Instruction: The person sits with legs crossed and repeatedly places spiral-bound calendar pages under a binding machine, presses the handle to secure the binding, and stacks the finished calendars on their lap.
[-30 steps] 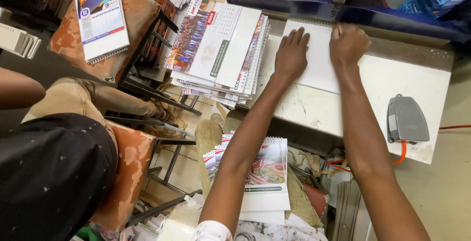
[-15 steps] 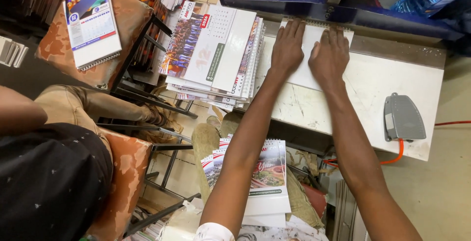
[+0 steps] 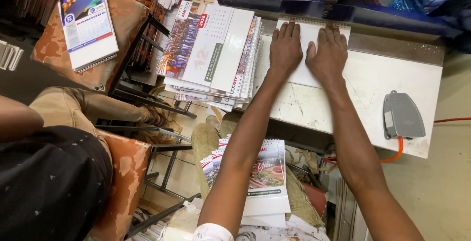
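White worktable (image 3: pixel 373 94), scuffed, carrying everything noted below; blue machine bar (image 3: pixel 343 11) along its far edge, stack of spiral-bound calendars (image 3: pixel 216 50) overhanging its left end, grey foot pedal (image 3: pixel 403 116) with orange cable near its right edge. White calendar pad (image 3: pixel 310 50) flat on the table, wire edge tucked under the bar. Left hand (image 3: pixel 285 47) and right hand (image 3: pixel 327 54) side by side, palms down, fingers extended and pressed flat on the pad, gripping nothing.

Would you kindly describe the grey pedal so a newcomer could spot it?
Start at the white worktable under the blue machine bar. Near its right front corner lies the grey pedal, trailing an orange cable; nothing else there is grey and wedge-shaped.
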